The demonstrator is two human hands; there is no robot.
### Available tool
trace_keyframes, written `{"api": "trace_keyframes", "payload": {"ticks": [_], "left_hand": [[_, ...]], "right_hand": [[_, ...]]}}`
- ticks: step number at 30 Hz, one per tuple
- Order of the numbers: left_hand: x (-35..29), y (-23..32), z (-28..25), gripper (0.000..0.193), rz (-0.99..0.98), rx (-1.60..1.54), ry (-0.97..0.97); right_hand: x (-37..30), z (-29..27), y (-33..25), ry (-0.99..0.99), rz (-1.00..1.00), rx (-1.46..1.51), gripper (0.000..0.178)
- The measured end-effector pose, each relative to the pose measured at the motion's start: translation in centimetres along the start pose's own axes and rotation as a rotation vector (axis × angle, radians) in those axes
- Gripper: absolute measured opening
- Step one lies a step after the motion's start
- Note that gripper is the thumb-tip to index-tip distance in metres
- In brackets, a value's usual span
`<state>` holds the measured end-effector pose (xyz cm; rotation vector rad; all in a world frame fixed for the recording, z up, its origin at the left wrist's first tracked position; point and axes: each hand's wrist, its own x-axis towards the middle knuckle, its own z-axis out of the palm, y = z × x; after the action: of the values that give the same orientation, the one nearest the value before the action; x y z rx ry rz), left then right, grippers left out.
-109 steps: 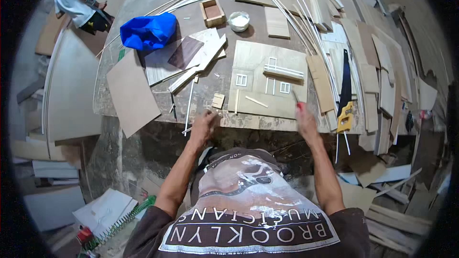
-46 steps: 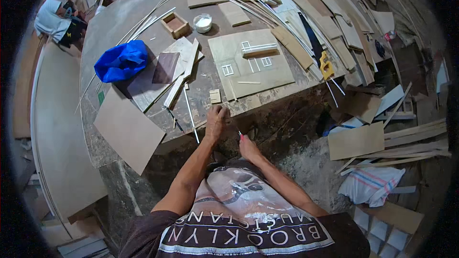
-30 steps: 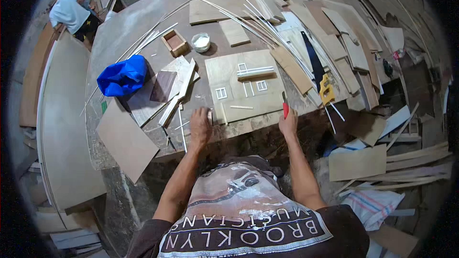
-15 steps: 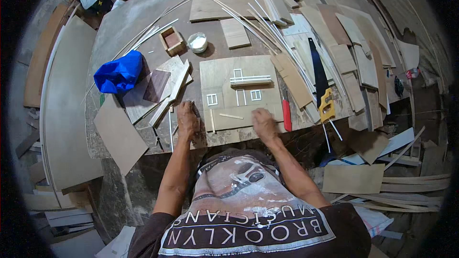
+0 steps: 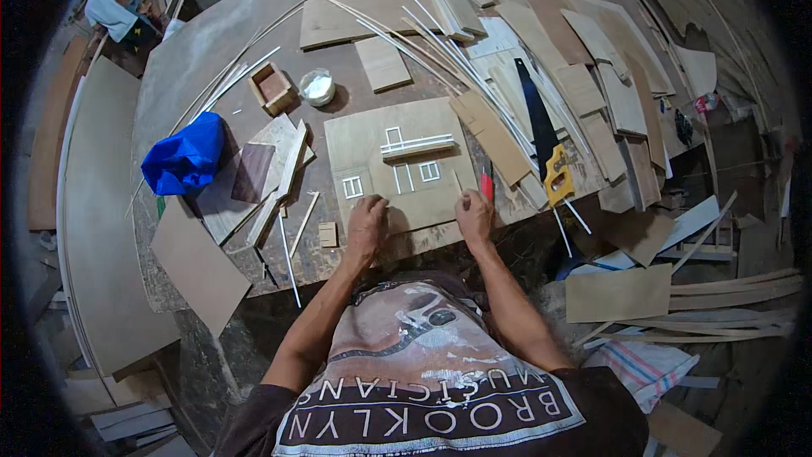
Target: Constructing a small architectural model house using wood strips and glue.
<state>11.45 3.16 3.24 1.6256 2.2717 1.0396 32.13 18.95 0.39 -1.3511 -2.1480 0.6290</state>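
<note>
A thin plywood board (image 5: 355, 131) lies in front of me, with white strip-framed little windows and a ledge of wood and white strips (image 5: 417, 147) on it. My left hand (image 5: 369, 224), fingers curled, rests at the board's front left; what it may hold is hidden. At the front right, my right hand (image 5: 474, 216) is closed on a thin wooden strip (image 5: 458, 180) that sticks up past its fingers. Just behind that hand lies a red-handled tool (image 5: 486, 184), partly covered by it. A small wooden block (image 5: 328, 234) sits left of my left hand.
A yellow-handled saw (image 5: 541, 135) lies to the right among stacked wood pieces. Behind the board stand a small wooden box (image 5: 273, 88) and a tub of white paste (image 5: 317, 87). A blue bag (image 5: 183, 154) lies left. Another person (image 5: 117, 13) is at the far left.
My left hand has moved right onto the board's front, uncovering the small block. The loose strips on the board's front no longer lie there; one now shows in my right hand. The view has shifted.
</note>
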Motion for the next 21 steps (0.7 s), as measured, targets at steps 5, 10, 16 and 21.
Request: {"api": "trace_keyframes", "payload": {"ticks": [5, 10, 16, 21], "left_hand": [[1.9, 2.8, 2.9, 0.036, 0.188, 0.07, -0.325], [3.7, 5.2, 3.9, 0.032, 0.218, 0.148, -0.439], [3.6, 5.2, 5.1, 0.028, 0.222, 0.201, -0.417], [4.5, 5.7, 4.8, 0.026, 0.224, 0.178, -0.325]], "right_hand": [[3.6, 1.6, 0.8, -0.056, 0.017, -0.094, 0.013], [4.0, 2.4, 1.4, 0.029, -0.028, -0.05, 0.015], [4.5, 1.1, -0.1, -0.064, 0.026, -0.087, 0.019], [4.9, 1.6, 0.6, -0.069, -0.017, -0.111, 0.02]]}}
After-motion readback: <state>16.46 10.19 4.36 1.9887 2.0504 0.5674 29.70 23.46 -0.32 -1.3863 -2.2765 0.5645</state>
